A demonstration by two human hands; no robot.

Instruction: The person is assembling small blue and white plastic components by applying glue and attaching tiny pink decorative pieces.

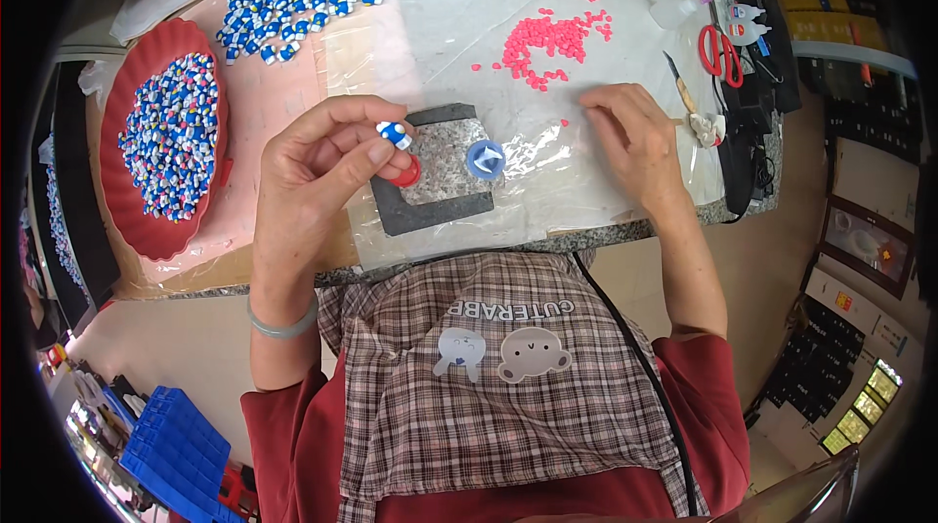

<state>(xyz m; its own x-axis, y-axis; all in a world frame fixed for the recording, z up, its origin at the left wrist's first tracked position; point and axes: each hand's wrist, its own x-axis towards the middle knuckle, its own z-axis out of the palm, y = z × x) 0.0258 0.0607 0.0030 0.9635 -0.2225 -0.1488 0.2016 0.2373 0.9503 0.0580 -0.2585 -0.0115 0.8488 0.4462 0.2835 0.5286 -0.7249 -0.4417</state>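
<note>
Tabletop — left hand pinches blue-white figurine.

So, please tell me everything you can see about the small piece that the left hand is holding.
The small piece is a tiny blue and white figure, glossy like plastic or painted resin; finer detail is too small to tell. It sits pinched in the grip of the left hand, between thumb and fingertips, raised just above the grey stone slab. A small red round part lies right below it, by the thumb. It looks like the many blue and white pieces in the red tray.
</note>
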